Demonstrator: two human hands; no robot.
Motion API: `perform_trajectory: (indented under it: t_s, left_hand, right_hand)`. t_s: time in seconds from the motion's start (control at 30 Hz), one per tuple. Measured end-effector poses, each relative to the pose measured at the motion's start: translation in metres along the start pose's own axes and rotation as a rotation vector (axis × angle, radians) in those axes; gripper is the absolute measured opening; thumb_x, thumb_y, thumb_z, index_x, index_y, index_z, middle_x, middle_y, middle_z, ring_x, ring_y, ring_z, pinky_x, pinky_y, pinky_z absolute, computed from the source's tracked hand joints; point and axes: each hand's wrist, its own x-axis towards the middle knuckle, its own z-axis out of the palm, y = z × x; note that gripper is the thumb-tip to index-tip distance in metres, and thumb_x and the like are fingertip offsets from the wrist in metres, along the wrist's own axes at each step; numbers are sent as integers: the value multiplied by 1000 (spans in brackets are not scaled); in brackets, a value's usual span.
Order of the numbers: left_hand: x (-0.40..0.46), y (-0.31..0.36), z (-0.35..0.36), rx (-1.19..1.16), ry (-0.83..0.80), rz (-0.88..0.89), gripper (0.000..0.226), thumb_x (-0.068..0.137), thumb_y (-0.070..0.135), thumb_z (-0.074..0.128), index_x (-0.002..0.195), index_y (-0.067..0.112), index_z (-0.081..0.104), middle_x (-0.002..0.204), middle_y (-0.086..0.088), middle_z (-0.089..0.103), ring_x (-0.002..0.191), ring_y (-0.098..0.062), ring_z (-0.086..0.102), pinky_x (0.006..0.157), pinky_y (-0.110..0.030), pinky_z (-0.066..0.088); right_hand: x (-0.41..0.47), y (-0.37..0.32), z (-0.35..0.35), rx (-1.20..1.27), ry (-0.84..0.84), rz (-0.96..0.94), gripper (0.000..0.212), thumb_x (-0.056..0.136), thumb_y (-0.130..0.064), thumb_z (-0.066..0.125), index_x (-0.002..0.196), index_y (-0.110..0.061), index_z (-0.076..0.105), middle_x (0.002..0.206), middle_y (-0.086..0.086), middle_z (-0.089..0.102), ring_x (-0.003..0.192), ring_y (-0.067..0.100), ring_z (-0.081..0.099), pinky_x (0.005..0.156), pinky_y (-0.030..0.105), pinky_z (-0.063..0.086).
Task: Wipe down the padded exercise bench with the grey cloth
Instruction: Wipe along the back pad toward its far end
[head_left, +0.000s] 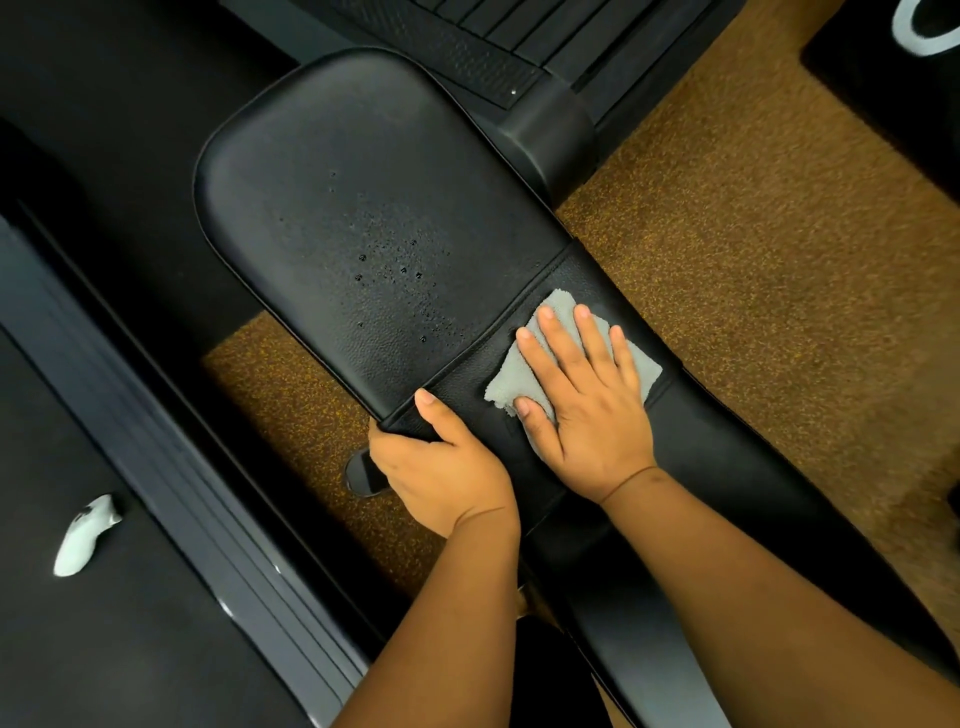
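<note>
Hands (584, 400) flat on grey cloth (556, 358) — black bench (363, 208)

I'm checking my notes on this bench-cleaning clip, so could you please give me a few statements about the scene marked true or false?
1. The right hand presses flat on the grey cloth. True.
2. The left hand holds a spray bottle. False: it grips the bench edge.
3. Droplets sit on the pad beyond the cloth. True.
4. The cloth lies on the floor. False: it lies on the bench.
</note>
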Motion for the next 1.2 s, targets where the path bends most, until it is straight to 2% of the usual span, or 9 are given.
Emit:
perform_trajectory:
  t_s: [0.4, 0.57, 0.77, 0.93, 1.03, 1.13, 1.2]
  left_hand:
    - [0, 1, -1, 13, -11, 1, 78, 88, 65, 31, 138, 6, 43, 130, -13, 56, 116, -34, 55, 89, -46, 47]
    - [0, 3, 0, 31, -1, 7, 76, 90, 62, 33, 137, 3, 44, 129, -14, 56, 116, -33, 54, 88, -42, 46]
    - [1, 2, 0, 51, 17, -24, 75, 88, 67, 29, 134, 10, 46, 125, -10, 59, 113, -32, 57, 87, -45, 49]
    - [0, 1, 2, 98, 54, -37, 72, 87, 69, 27, 128, 13, 48, 123, -6, 60, 110, -28, 58, 86, -44, 49]
    - [-4, 5, 3, 116, 74, -45, 64, 89, 66, 31, 124, 15, 49, 118, -4, 63, 103, -30, 62, 81, -43, 51]
    - [-5, 5, 3, 140, 105, -41, 55, 92, 61, 35, 118, 15, 50, 114, -5, 63, 99, -32, 62, 77, -40, 49]
    - [-4, 3, 3, 142, 121, -25, 60, 91, 66, 32, 117, 16, 50, 113, -5, 64, 100, -32, 62, 80, -43, 50]
  right_hand:
    - [0, 0, 4, -19, 21, -7, 59, 100, -50, 31, 152, -21, 32, 160, 3, 24, 150, 32, 15, 119, 57, 14]
    - [0, 0, 4, -34, -13, -10, 60, 100, -51, 28, 152, -20, 29, 160, 6, 25, 150, 32, 13, 119, 58, 13]
    - [1, 0, 2, -44, -51, -26, 62, 101, -51, 23, 153, -19, 27, 161, 6, 23, 150, 33, 12, 117, 61, 14]
    - [3, 3, 2, -77, -60, -61, 62, 100, -49, 28, 153, -18, 28, 161, 7, 24, 149, 35, 15, 117, 61, 15]
    - [1, 10, -1, -104, -84, -156, 62, 100, -49, 29, 155, -19, 25, 162, 7, 21, 149, 37, 15, 117, 61, 13]
    - [0, 28, -7, -130, -149, -373, 63, 101, -51, 29, 156, -20, 23, 163, 7, 18, 149, 37, 13, 116, 63, 14]
    - [10, 43, -14, -129, -175, -518, 63, 101, -52, 31, 156, -21, 24, 163, 6, 18, 150, 36, 13, 116, 63, 17]
